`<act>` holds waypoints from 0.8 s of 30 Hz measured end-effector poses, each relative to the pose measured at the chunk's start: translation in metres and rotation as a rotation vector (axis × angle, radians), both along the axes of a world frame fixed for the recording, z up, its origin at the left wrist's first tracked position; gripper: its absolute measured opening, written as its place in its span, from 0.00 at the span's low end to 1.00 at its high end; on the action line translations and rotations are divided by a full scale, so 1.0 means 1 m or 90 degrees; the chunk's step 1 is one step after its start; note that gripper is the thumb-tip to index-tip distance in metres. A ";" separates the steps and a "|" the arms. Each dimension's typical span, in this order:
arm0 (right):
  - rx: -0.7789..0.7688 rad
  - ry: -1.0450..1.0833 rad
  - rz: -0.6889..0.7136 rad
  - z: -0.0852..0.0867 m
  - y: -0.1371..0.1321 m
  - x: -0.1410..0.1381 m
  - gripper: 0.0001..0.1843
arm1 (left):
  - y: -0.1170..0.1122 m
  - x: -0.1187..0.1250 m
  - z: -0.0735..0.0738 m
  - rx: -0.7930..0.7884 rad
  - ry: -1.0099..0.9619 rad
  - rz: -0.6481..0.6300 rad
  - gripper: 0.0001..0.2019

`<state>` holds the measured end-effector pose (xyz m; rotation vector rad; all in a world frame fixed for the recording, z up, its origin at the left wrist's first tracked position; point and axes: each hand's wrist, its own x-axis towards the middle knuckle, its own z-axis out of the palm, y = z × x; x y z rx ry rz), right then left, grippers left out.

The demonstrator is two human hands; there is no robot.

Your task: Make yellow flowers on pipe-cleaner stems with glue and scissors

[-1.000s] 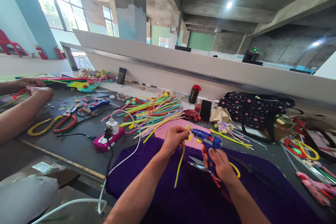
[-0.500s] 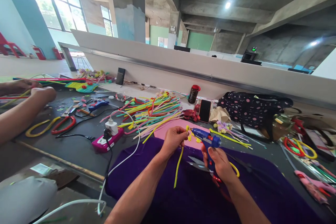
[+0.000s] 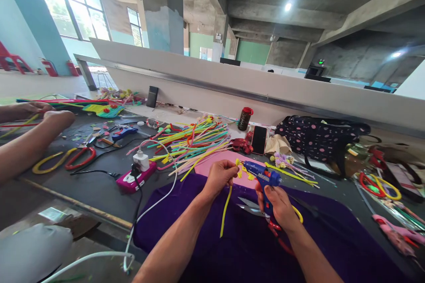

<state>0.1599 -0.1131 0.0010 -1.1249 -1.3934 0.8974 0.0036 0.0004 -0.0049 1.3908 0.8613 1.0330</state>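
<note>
My left hand pinches a yellow pipe cleaner, whose long end hangs down over the dark purple cloth. A small yellow tuft shows at the fingertips. In my right hand is a blue glue gun, held by its handle, with its nozzle pointing left at the yellow tuft. Whether the tip touches the tuft I cannot tell. Behind the gun, small yellow pieces lie on a pink sheet. Scissors rest on the cloth below, their handles partly hidden by my right hand.
Many colourful pipe cleaners are heaped beyond my left hand. A magenta power strip with a white cable stands left. Further back are a phone, a bottle and a patterned bag. Another person's hands work at far left.
The glue gun and my right hand have shifted very slightly to the right; my left hand stays in place. The other person's hand at far left has moved a little to the right.
</note>
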 end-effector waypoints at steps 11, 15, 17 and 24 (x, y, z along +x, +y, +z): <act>0.003 -0.031 0.006 0.003 -0.001 -0.002 0.20 | 0.002 -0.002 0.000 -0.001 0.000 0.011 0.11; 0.001 -0.019 -0.004 0.002 0.000 -0.001 0.21 | 0.000 -0.002 0.003 -0.003 0.003 -0.006 0.11; 0.000 -0.021 -0.004 0.001 0.001 -0.002 0.20 | 0.000 -0.002 0.004 0.000 0.004 -0.006 0.11; -0.006 -0.008 0.023 0.004 -0.004 -0.001 0.19 | 0.004 -0.006 0.006 -0.010 -0.009 0.016 0.10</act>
